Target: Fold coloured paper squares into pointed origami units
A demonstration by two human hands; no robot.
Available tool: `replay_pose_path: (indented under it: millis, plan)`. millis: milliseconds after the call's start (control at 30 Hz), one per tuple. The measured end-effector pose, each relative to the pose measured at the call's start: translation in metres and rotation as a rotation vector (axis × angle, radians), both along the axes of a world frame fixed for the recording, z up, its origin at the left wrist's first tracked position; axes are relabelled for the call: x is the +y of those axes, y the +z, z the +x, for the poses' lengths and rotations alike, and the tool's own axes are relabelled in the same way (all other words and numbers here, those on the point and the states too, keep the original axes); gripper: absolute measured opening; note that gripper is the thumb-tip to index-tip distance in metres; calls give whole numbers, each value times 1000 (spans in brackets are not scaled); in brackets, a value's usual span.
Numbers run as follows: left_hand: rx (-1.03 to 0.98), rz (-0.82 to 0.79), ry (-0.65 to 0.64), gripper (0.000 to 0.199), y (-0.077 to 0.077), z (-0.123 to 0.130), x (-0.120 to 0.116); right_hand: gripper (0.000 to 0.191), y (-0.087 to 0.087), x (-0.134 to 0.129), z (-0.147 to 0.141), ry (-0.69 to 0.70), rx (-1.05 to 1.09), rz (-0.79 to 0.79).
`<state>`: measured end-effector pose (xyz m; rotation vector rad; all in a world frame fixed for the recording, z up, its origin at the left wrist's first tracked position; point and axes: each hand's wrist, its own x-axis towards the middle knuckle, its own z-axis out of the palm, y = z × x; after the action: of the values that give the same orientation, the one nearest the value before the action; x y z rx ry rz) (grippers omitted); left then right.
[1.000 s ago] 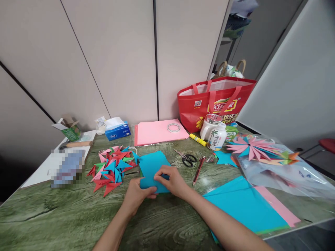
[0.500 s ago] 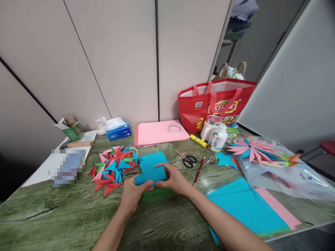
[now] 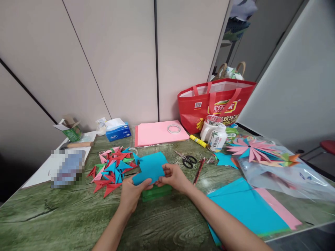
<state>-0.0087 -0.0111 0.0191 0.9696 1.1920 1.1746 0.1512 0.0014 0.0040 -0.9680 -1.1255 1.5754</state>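
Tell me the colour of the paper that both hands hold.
Bright blue paper, in the head view.

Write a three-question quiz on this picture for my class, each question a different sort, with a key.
1. Multiple choice: what colour is the paper held by the left hand and the right hand?
A) red
B) blue
C) white

2. True or false: the scissors lie closer to the hands than the red bag does.

3. Short answer: what rests on the pink paper stack at the back of the table?

Key:
1. B
2. True
3. A pale ring
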Motion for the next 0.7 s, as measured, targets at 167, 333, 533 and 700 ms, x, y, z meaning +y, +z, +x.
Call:
replay_pose_path:
  millis: [167,333,533,700]
  plan:
    - [-15,1,50,31,1,-1,2,31,0,2,2,9,103,-54]
    - [-14,0,121,32,1,-4,5,29,2,4,9,36,181,-18]
    - [7,23,66,32,-1,-4,4,39,3,1,7,28,122,-43]
    - [26,7,60,30,-3,-5,4,41,-2,0,4,27,127,-76]
